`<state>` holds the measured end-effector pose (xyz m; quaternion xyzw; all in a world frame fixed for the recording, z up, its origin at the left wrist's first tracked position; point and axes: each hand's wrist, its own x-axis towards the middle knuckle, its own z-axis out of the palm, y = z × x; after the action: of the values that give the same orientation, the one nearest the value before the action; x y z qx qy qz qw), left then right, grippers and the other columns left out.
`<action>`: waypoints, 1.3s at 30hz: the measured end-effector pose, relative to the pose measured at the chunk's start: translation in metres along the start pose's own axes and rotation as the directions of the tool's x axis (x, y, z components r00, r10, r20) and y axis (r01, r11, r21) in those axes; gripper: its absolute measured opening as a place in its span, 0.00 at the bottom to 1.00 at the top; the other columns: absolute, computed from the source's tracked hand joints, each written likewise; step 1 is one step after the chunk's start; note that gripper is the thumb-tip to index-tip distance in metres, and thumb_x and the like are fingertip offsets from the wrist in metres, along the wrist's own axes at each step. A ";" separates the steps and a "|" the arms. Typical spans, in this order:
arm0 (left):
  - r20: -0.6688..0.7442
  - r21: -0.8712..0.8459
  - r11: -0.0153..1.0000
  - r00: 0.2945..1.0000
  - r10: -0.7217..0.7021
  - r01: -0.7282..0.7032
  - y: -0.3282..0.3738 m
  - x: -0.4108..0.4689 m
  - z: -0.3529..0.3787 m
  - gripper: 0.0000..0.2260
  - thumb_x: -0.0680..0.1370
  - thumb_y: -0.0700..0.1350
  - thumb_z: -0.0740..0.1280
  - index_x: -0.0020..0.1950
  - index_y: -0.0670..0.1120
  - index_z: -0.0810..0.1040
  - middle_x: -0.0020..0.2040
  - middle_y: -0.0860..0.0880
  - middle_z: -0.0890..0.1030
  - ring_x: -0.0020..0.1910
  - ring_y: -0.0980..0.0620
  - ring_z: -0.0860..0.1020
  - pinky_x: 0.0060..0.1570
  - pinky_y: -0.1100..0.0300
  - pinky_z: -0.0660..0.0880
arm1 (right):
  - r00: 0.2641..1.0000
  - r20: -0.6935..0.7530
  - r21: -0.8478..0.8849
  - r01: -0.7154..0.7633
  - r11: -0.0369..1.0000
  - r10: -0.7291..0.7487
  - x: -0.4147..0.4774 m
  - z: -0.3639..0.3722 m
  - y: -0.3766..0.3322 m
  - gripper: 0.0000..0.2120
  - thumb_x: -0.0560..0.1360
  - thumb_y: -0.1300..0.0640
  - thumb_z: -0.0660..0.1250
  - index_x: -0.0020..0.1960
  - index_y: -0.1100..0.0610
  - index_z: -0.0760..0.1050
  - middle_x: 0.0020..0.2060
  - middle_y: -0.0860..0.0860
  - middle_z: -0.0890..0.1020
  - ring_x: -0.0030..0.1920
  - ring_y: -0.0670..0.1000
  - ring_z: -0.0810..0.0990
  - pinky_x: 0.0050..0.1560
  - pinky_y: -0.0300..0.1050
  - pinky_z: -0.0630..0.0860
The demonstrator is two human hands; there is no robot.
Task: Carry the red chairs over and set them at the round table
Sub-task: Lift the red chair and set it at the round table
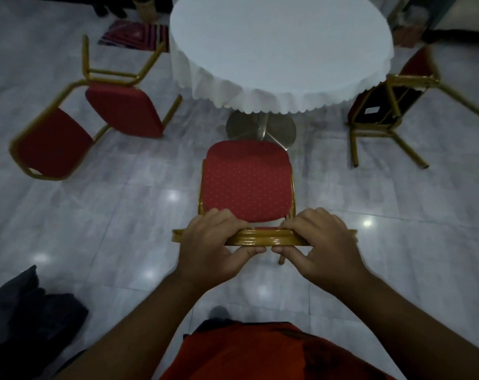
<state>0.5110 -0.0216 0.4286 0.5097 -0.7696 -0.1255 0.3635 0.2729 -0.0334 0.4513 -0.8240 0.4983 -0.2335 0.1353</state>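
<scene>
A: Red chair [246, 182], who has it?
B: Left grip [213, 242] and right grip [320, 242] both curl tight round its gold top rail [254, 238].
A: Where is it?
B: Just before the round surface [282, 45]. Seat points at it; rail runs side to side.
A: What now?
B: Setting down, I think. Slide it in straight, then lift left tipped chair [54, 144] and right tipped chair [380, 105].

- Ahead: upright chair [246, 182] stands near the pedestal [260, 130] of the bench [280, 50].
- Left: tipped chair [123, 111] blocks passage; open floor [139, 204] separates it from the upright chair.
- Right: overturned chair [380, 105], legs projecting outward.
- Lower left: dark bundle [27, 311] on the floor.
</scene>
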 end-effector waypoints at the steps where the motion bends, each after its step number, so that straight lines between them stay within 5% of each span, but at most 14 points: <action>1: 0.004 0.001 1.000 1.000 -0.001 0.001 -0.003 0.008 0.004 0.18 0.73 0.64 0.74 0.49 0.50 0.85 0.41 0.55 0.81 0.39 0.54 0.76 0.37 0.49 0.73 | 0.999 -0.029 -0.010 -0.025 1.000 0.025 0.005 0.000 0.005 0.20 0.74 0.32 0.63 0.52 0.47 0.79 0.44 0.41 0.77 0.45 0.45 0.72 0.45 0.52 0.72; 5: 0.009 -0.001 1.000 1.000 0.018 -0.018 -0.020 0.045 0.011 0.18 0.72 0.64 0.74 0.48 0.50 0.85 0.41 0.56 0.81 0.39 0.54 0.76 0.39 0.49 0.73 | 0.986 -0.147 -0.078 -0.086 0.993 0.074 0.032 0.003 0.017 0.26 0.73 0.29 0.63 0.49 0.51 0.79 0.42 0.44 0.78 0.44 0.49 0.75 0.43 0.51 0.72; 18: 0.180 0.000 0.998 0.982 -0.055 0.056 -0.068 0.122 0.019 0.19 0.71 0.70 0.67 0.46 0.56 0.81 0.43 0.60 0.78 0.44 0.59 0.74 0.53 0.49 0.69 | 0.977 -0.144 -0.186 -0.180 0.966 0.154 0.100 0.022 0.047 0.23 0.71 0.30 0.65 0.46 0.51 0.75 0.40 0.45 0.74 0.41 0.48 0.71 0.42 0.48 0.72; 24: 0.205 0.102 0.994 0.976 -0.070 0.050 -0.070 0.139 0.026 0.22 0.70 0.75 0.63 0.43 0.56 0.72 0.40 0.60 0.73 0.41 0.58 0.71 0.50 0.50 0.69 | 0.969 -0.126 -0.227 -0.235 0.945 0.211 0.110 0.020 0.055 0.25 0.71 0.27 0.63 0.45 0.50 0.73 0.40 0.44 0.73 0.42 0.47 0.71 0.43 0.48 0.69; 29: 0.241 0.162 0.977 0.954 -0.177 0.140 -0.056 0.155 0.029 0.24 0.72 0.75 0.59 0.39 0.54 0.69 0.36 0.57 0.72 0.39 0.57 0.71 0.39 0.55 0.71 | 0.985 -0.090 -0.156 -0.158 0.975 0.145 0.117 0.010 0.069 0.19 0.75 0.32 0.60 0.42 0.48 0.69 0.36 0.43 0.70 0.37 0.46 0.69 0.37 0.47 0.68; 35: 0.012 0.234 0.966 0.993 -0.118 0.112 -0.055 0.145 0.043 0.18 0.72 0.65 0.62 0.36 0.51 0.71 0.33 0.57 0.69 0.34 0.54 0.66 0.32 0.55 0.67 | 0.989 -0.078 -0.102 -0.130 0.986 0.122 0.122 0.014 0.074 0.14 0.75 0.40 0.59 0.39 0.49 0.68 0.34 0.44 0.69 0.35 0.47 0.67 0.34 0.48 0.67; 39: -0.021 0.284 0.955 0.996 -0.089 0.091 -0.063 0.139 0.043 0.18 0.72 0.63 0.61 0.35 0.49 0.69 0.33 0.55 0.66 0.33 0.52 0.64 0.34 0.56 0.63 | 0.990 -0.121 -0.140 -0.089 0.986 0.073 0.116 0.023 0.074 0.13 0.76 0.42 0.59 0.40 0.50 0.70 0.36 0.45 0.70 0.37 0.50 0.69 0.37 0.48 0.66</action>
<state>0.4945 -0.1795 0.4228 0.5916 -0.7543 -0.0280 0.2833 0.2744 -0.1705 0.4271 -0.7957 0.5541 -0.2383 0.0554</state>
